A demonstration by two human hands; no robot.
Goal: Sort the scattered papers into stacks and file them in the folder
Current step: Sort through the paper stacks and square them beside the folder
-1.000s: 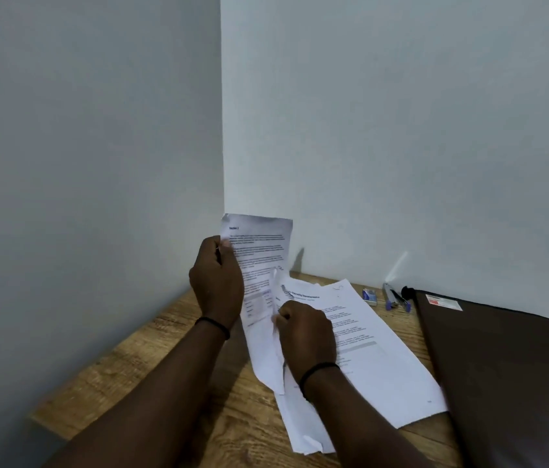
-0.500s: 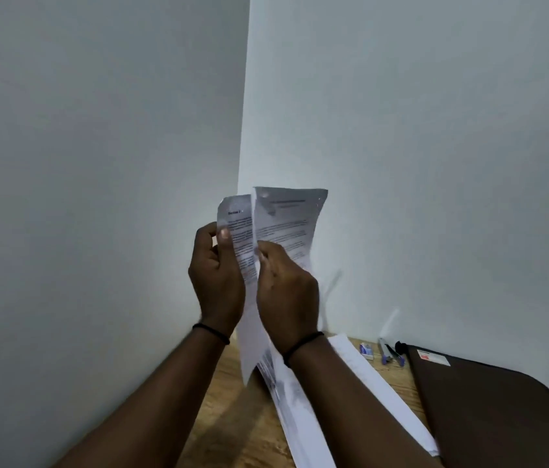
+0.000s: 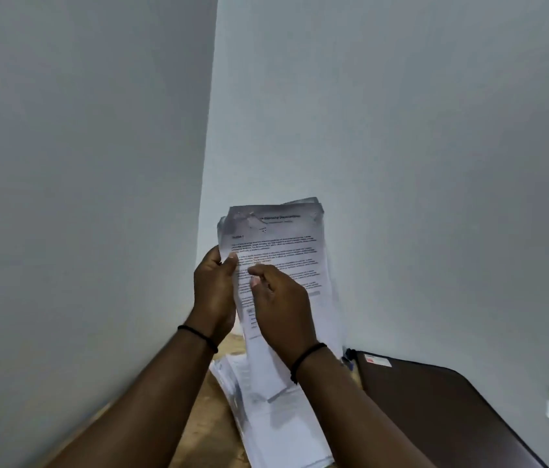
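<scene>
Loose papers (image 3: 276, 417) — lying in an overlapping pile on the wooden desk (image 3: 205, 430), near and centre, blurred. Dark brown folder (image 3: 435, 410) — lying flat on the desk to the right of the pile, a small label near its far corner. Held sheets (image 3: 283, 251) — standing upright above the desk, printed side facing the camera, top edge curling. Left hand (image 3: 214, 292) — gripping the left edge of the sheets, thumb pressing the front. Right hand (image 3: 283, 305) — its fingers (image 3: 259, 271) curling against the front of the sheets, thumb side hidden. Grey-white walls meeting in a corner behind.
</scene>
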